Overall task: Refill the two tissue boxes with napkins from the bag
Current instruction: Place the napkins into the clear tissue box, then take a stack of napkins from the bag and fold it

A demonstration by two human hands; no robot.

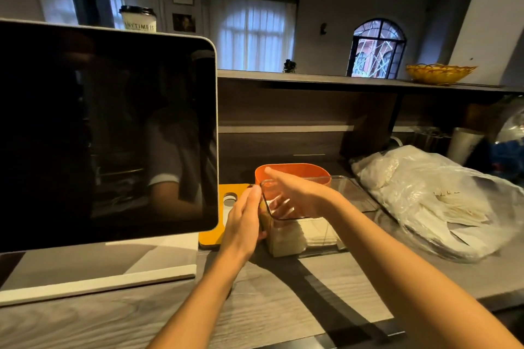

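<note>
A clear plastic tissue box (320, 235) stands on the counter with white napkins in its lower part. My right hand (295, 193) reaches into its open top, fingers spread and pointing down to the napkins. Against the box's left wall lies my left hand (243, 218), gripping that side. Just behind stands an orange tissue box (300, 171), open on top; its inside is hidden. An orange lid (226, 198) with an oval slot lies flat to the left. The clear plastic bag (436, 201) of napkins lies to the right.
A large dark monitor (107, 133) on a white stand fills the left. A wooden shelf (340, 81) runs behind, carrying a yellow woven bowl (439, 73). Cluttered cups and wrapped items sit at the far right behind the bag. A dark strip (326, 292) crosses the wooden counter in front.
</note>
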